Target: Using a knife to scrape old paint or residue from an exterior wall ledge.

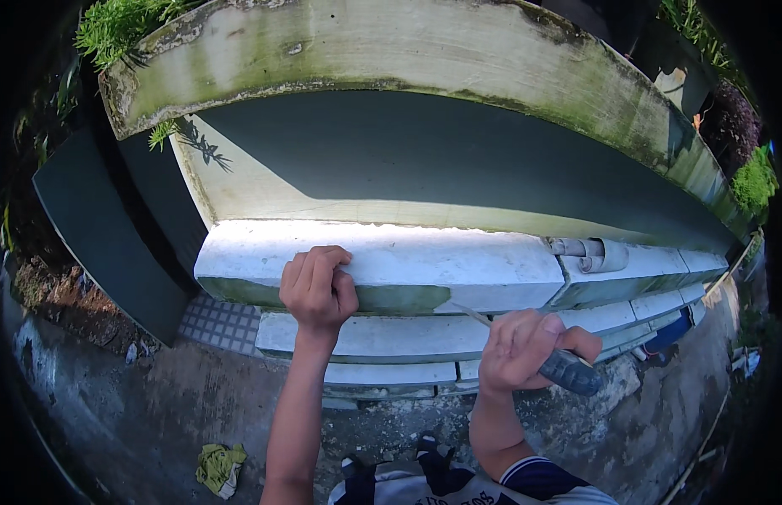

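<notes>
A long white-topped slab (458, 257) runs across the middle of the head view. Green film covers the left stretch of its front face, and the stretch to the right is pale. My left hand (318, 289) is closed in a loose fist over the slab's front edge, knuckles against the top, with nothing visible in it. In my right hand (526, 347), at the slab's lower right front, is a dark-handled scraper (569, 373). Its thin blade points up and left to the front face, where the green meets the pale. My fingers hide part of the handle.
Rolled greyish pieces (601, 254) lie on the adjoining slab. Lower white steps (383, 334) descend toward my feet. A curved, moss-stained wall (383, 46) overhangs the back, and a dark panel (113, 240) stands left. A yellow-green cloth (220, 469) lies on the concrete floor.
</notes>
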Demonstrator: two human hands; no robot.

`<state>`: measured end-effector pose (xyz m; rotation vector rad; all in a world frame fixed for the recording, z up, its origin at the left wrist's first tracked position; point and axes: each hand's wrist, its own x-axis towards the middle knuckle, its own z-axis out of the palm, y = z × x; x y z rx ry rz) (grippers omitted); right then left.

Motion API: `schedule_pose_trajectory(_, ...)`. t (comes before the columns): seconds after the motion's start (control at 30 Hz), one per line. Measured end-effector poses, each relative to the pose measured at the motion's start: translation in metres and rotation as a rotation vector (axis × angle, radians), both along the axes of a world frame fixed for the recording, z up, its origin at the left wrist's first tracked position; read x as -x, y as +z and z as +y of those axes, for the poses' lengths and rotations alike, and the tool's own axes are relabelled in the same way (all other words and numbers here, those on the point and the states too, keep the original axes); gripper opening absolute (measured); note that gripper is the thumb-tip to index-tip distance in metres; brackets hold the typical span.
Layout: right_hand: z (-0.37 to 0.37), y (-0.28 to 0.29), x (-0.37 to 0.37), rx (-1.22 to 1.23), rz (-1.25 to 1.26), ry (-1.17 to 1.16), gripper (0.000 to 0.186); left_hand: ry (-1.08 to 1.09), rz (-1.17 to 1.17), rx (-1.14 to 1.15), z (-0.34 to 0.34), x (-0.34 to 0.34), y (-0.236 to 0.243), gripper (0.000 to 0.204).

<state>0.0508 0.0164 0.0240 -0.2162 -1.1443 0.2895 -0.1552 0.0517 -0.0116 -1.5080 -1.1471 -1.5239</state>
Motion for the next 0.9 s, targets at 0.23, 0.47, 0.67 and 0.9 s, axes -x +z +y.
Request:
schedule_pose_trajectory(0.23,0.020,0.005,0.010,0.304,0.433,-0.023,0.020,-0.004,-0.002,-0.006,-0.001,-0.001,0.001,0.015)
schedule_pose_trajectory(0.47,0.015,0.013,-0.015,0.248,0.622,-0.053,0.020,-0.006,-0.006,-0.003,0.000,-0.004,0.002,0.015)
schedule_pose_trajectory(0.67,0.020,-0.036,0.037,0.206,0.349,0.085,0.020,0.002,-0.001,-0.004,0.000,-0.003,0.004,0.015)
schedule_pose_trajectory(0.9,0.023,-0.032,0.008,0.227,0.472,-0.052,0.025,-0.002,-0.004,-0.003,0.001,-0.006,0.002,0.015)
